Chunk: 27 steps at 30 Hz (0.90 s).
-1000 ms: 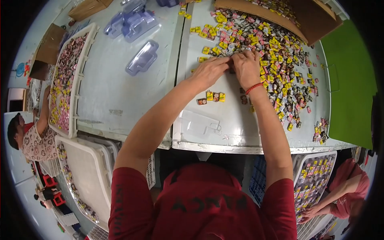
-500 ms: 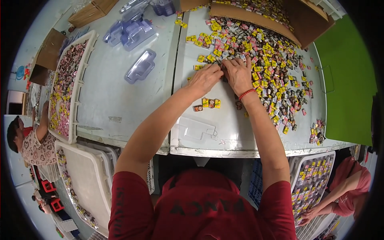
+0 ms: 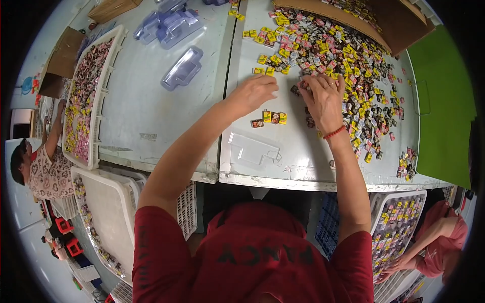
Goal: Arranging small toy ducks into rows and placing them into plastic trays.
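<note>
My left hand point(image 3: 254, 94) hovers over the white tabletop left of a heap of small yellow, pink and dark pieces point(image 3: 348, 76). Its fingers curl together; whatever may be between them is hidden. At the heap's near left edge, my right hand point(image 3: 323, 101), a red cord bracelet on its wrist, pinches a small dark piece point(image 3: 304, 85) between thumb and forefinger. Another dark piece point(image 3: 295, 90) lies just beside it. Nearer me, a short row of yellow and brown pieces point(image 3: 274, 117) sits with a single dark piece point(image 3: 257, 123). Below them lies a clear plastic blister shell point(image 3: 252, 149).
A tipped cardboard box point(image 3: 333, 22) spills pieces at the back. On the left table are bluish clear shells point(image 3: 182, 68) and a white crate point(image 3: 96, 106) of pieces. A green panel point(image 3: 442, 111) borders the right. Co-workers sit at both sides.
My hands, together before at the heap's edge, have separated: the left drew back to the left, the right shifted right. The whole view has also shifted slightly.
</note>
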Each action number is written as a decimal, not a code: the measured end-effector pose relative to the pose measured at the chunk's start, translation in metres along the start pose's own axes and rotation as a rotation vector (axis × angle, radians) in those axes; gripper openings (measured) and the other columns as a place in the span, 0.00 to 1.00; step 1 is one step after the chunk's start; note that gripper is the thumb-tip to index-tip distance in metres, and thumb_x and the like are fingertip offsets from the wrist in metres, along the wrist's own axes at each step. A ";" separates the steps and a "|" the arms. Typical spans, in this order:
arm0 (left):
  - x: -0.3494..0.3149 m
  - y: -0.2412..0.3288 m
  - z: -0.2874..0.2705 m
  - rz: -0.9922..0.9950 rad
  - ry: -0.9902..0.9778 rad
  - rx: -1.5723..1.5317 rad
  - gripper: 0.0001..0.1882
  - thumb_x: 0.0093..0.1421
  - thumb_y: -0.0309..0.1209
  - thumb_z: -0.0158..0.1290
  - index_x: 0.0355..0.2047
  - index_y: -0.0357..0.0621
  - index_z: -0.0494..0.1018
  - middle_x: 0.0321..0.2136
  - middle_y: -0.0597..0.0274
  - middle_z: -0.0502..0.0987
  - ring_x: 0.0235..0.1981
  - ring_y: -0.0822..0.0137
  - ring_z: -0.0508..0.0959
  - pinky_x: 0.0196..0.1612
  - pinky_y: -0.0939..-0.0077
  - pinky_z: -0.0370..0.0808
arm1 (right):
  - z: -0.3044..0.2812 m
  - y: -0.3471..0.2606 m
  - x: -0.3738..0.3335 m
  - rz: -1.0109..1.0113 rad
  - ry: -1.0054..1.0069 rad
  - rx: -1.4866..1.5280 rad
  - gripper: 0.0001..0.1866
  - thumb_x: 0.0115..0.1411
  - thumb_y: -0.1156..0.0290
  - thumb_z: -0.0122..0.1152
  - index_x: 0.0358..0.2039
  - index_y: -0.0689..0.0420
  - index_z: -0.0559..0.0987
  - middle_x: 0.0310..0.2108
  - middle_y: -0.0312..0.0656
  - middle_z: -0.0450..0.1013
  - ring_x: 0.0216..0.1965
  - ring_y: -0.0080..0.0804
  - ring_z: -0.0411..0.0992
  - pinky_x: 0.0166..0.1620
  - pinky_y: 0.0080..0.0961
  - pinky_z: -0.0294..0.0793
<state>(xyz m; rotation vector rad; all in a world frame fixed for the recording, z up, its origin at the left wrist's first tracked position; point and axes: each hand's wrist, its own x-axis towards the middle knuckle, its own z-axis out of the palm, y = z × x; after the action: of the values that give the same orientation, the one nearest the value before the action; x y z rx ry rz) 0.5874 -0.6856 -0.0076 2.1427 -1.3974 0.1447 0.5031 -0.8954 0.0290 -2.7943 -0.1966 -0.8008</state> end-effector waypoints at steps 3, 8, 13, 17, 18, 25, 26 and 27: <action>-0.027 0.008 -0.022 -0.092 -0.091 0.036 0.11 0.56 0.28 0.55 0.40 0.38 0.75 0.45 0.57 0.75 0.45 0.57 0.74 0.51 0.67 0.70 | -0.021 -0.011 -0.021 0.016 -0.091 0.096 0.10 0.54 0.69 0.64 0.38 0.52 0.79 0.33 0.37 0.76 0.43 0.35 0.71 0.58 0.48 0.55; -0.050 0.017 -0.044 -0.212 -0.180 -0.107 0.14 0.57 0.27 0.55 0.43 0.37 0.75 0.47 0.56 0.75 0.47 0.55 0.74 0.52 0.66 0.70 | -0.026 -0.017 -0.062 0.054 -0.112 0.092 0.11 0.52 0.71 0.66 0.37 0.53 0.79 0.31 0.36 0.76 0.43 0.36 0.71 0.57 0.47 0.56; -0.062 0.027 -0.048 -0.211 -0.156 -0.194 0.14 0.54 0.26 0.56 0.42 0.36 0.74 0.43 0.56 0.75 0.44 0.57 0.75 0.49 0.68 0.72 | -0.040 -0.044 -0.058 0.028 -0.082 0.089 0.11 0.50 0.70 0.67 0.34 0.55 0.79 0.31 0.39 0.76 0.38 0.37 0.72 0.50 0.42 0.63; -0.067 0.030 -0.046 -0.288 -0.171 -0.292 0.14 0.55 0.25 0.55 0.43 0.35 0.74 0.42 0.55 0.76 0.41 0.59 0.77 0.45 0.70 0.74 | -0.020 -0.093 -0.057 0.038 -0.188 0.255 0.10 0.49 0.68 0.67 0.32 0.56 0.79 0.27 0.41 0.75 0.32 0.39 0.74 0.39 0.36 0.69; -0.066 0.031 -0.044 -0.282 -0.167 -0.292 0.14 0.55 0.25 0.55 0.43 0.35 0.74 0.42 0.55 0.76 0.41 0.59 0.77 0.45 0.70 0.74 | -0.015 -0.103 -0.052 0.031 -0.181 0.222 0.10 0.49 0.68 0.67 0.31 0.56 0.78 0.26 0.41 0.75 0.30 0.39 0.74 0.36 0.36 0.70; -0.071 0.035 -0.036 -0.287 -0.107 -0.298 0.12 0.52 0.23 0.56 0.38 0.35 0.74 0.38 0.55 0.75 0.39 0.58 0.77 0.43 0.69 0.74 | 0.013 -0.121 -0.045 0.012 -0.243 -0.037 0.03 0.51 0.73 0.56 0.26 0.56 0.77 0.27 0.43 0.74 0.33 0.39 0.74 0.39 0.33 0.70; -0.075 0.036 -0.037 -0.293 -0.096 -0.277 0.12 0.51 0.23 0.56 0.38 0.36 0.74 0.38 0.55 0.75 0.39 0.57 0.76 0.43 0.68 0.74 | 0.013 -0.124 -0.045 0.002 -0.266 -0.045 0.03 0.51 0.73 0.55 0.27 0.56 0.77 0.27 0.43 0.74 0.34 0.39 0.74 0.40 0.33 0.70; -0.078 0.035 -0.037 -0.292 -0.094 -0.278 0.12 0.51 0.23 0.56 0.38 0.36 0.74 0.38 0.55 0.75 0.39 0.57 0.76 0.43 0.68 0.74 | 0.014 -0.124 -0.045 0.002 -0.265 -0.047 0.03 0.51 0.73 0.55 0.27 0.56 0.77 0.27 0.43 0.74 0.34 0.39 0.74 0.40 0.33 0.70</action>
<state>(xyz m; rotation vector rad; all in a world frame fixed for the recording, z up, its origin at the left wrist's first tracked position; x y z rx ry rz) 0.5298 -0.6141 0.0075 2.1084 -1.0661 -0.2508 0.4489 -0.7747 0.0162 -2.9377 -0.2220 -0.4363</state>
